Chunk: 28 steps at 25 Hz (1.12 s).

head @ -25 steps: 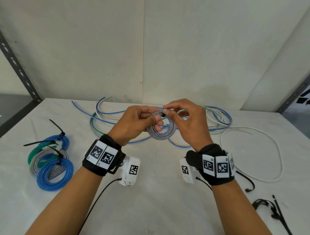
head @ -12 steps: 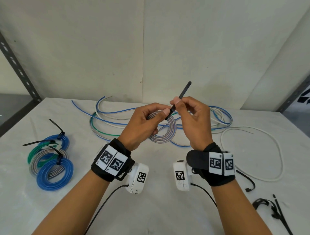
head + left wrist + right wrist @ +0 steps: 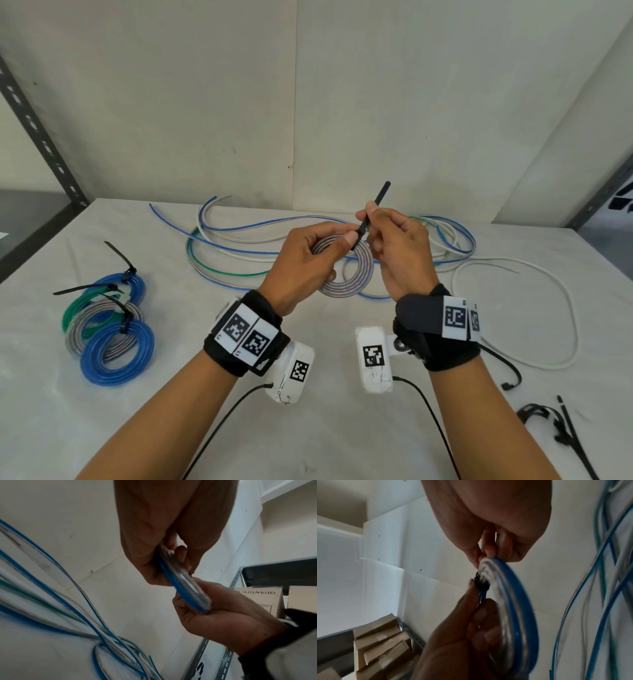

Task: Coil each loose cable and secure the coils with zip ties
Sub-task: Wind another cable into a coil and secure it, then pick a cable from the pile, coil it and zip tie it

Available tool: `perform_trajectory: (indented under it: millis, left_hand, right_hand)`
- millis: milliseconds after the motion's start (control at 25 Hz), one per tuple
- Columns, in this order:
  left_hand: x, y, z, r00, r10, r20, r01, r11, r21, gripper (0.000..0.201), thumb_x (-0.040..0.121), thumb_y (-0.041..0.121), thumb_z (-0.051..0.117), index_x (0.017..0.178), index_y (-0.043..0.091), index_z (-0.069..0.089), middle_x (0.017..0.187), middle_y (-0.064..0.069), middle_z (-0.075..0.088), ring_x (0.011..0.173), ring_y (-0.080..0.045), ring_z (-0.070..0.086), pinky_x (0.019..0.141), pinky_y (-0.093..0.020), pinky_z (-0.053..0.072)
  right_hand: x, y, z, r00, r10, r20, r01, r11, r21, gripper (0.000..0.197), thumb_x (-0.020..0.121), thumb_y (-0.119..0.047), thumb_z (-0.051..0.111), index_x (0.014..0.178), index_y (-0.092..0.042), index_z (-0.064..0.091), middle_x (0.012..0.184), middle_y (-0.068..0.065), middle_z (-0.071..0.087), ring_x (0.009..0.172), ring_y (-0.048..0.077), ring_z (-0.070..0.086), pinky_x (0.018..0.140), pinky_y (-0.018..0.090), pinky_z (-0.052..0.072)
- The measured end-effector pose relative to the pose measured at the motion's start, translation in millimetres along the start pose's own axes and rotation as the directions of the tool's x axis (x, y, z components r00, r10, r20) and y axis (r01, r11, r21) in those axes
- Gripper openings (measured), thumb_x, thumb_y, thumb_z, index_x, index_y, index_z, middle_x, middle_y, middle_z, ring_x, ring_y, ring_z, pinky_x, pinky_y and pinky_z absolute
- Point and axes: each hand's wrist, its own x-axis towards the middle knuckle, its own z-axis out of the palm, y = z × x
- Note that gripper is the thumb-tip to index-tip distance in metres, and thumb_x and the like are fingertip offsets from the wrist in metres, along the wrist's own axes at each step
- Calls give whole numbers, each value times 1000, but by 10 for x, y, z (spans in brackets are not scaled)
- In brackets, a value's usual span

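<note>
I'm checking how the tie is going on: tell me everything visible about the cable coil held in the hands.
The cable coil is a small flat ring of several turns, clear plastic-looking sheath with blue stripes. It is held up above the table, on edge, facing the person. The left hand grips its left side; the right hand pinches the tail of a black zip tie looped round its top, its head against the turns.

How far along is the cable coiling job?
Done: a pile of tied coils lies at the table's left, black ties sticking out. In hand: the left hand holds a grey and blue coil while the right hand pulls the tail of a black zip tie looped round it. Left: the loose cables behind, the white cable at right, with spare zip ties nearby.
</note>
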Motion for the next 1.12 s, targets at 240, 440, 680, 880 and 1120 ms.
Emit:
perform_trajectory:
  millis: [240, 440, 680, 880, 1120]
  left_hand:
    - [23, -6, -193, 985, -23, -170, 14, 999, -52, 20, 101, 14, 59, 112, 5, 73, 68, 12, 65, 53, -5, 44, 51, -27, 37]
    - [-216, 95, -568, 973, -99, -208, 75, 990, -120, 25, 103, 15, 56, 124, 7, 67, 62, 11, 56, 50, -10, 43, 54, -23, 46]
    - [-1000, 288, -1435, 930, -343, -134, 361, 921, 147, 25, 97, 16, 65, 117, 1, 64, 92, -21, 74, 79, -22, 71, 72, -37, 63]
    - [-1547, 272, -1957, 834, -489, -257, 551, 765, 334, 25, 92, 5, 70, 115, -3, 64, 88, -20, 76, 71, -23, 75, 64, -29, 63]
    - [-1740, 255, -2153, 792, -393, -468, 608, 578, 544, 22, 85, 17, 80, 102, 9, 68, 93, -9, 72, 75, -21, 74, 72, -34, 63]
  right_hand:
    - [-129, -71, 60, 979, 40, 202, 3, 978, -209, 20, 90, -26, 73, 99, -8, 73, 93, 4, 77, 84, 12, 71, 65, 25, 57]
    - [-168, -38, 415, 884, 199, 424, -27, 926, -378, 4, 91, -12, 73, 95, -12, 73, 85, 10, 78, 76, 14, 72, 69, 33, 60]
    - [-342, 112, 1011, 690, 413, 595, -114, 873, -474, 11, 92, -9, 71, 95, -5, 61, 74, 8, 75, 62, 11, 70, 58, 26, 59]
    - [-746, 527, 1667, 617, 511, 598, -11, 765, -644, 16, 87, -10, 77, 89, -6, 62, 76, 16, 69, 56, 20, 68, 61, 34, 63]
    - [-925, 740, 1966, 652, 480, 587, 55, 743, -668, 15, 84, -11, 80, 84, -6, 66, 74, 14, 70, 55, 22, 70, 61, 34, 63]
